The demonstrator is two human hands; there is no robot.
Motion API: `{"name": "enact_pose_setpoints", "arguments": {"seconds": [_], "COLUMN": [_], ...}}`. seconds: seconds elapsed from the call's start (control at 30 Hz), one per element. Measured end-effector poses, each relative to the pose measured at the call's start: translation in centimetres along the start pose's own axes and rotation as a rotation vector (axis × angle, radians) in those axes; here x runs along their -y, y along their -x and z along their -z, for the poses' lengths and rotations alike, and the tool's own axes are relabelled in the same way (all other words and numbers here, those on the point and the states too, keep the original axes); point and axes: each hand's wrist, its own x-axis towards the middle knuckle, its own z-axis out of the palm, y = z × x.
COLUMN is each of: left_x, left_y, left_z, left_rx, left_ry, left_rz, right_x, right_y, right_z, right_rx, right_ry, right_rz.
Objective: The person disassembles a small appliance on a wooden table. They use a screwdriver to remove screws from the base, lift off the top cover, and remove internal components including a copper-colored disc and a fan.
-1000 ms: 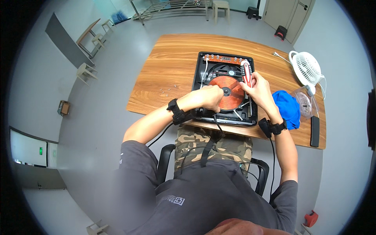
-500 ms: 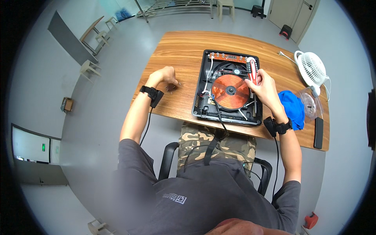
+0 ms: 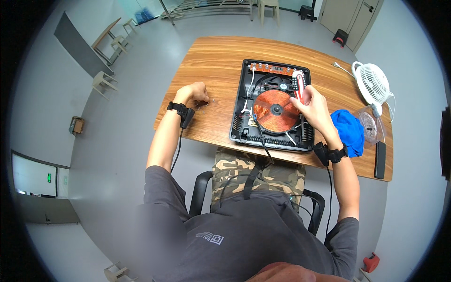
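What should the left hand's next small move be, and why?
Probably pinch one small screw and lift it toward the open case: the left hand is right beside the loose screws, and the right hand holds the screwdriver over the case. Whether one is already pinched can't be seen.

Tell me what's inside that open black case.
Inside the black case: a copper coil, an orange circuit board along its far edge and a white wire. The coil covers whatever lies directly beneath it; the right hand hides part of the right side.
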Motion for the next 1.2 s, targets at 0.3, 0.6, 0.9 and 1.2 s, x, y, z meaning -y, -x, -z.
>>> {"name": "enact_pose_setpoints", "arguments": {"seconds": [0.3, 0.6, 0.9, 1.2], "left_x": [0.8, -3.1, -13.7, -15.7], "left_y": [-0.9, 1.0, 3.3, 1.9], "left_z": [-0.3, 2.0, 0.1, -3.1], "left_rx": [0.012, -0.271, -0.36, -0.349], "left_ry": [0.007, 0.079, 0.082, 0.106], "left_rz": [-0.003, -0.304, -0.619, -0.503], "right_x": [-0.3, -1.2, -3.7, -4.1], "right_y": [-0.1, -0.3, -0.4, -0.1], "right_z": [0.1, 0.8, 1.5, -0.1], "right_rx": [0.016, -0.071, 0.19, 0.289], "right_ry": [0.0, -0.222, 0.029, 0.213], "right_rz": [-0.041, -0.088, -0.223, -0.229]}}
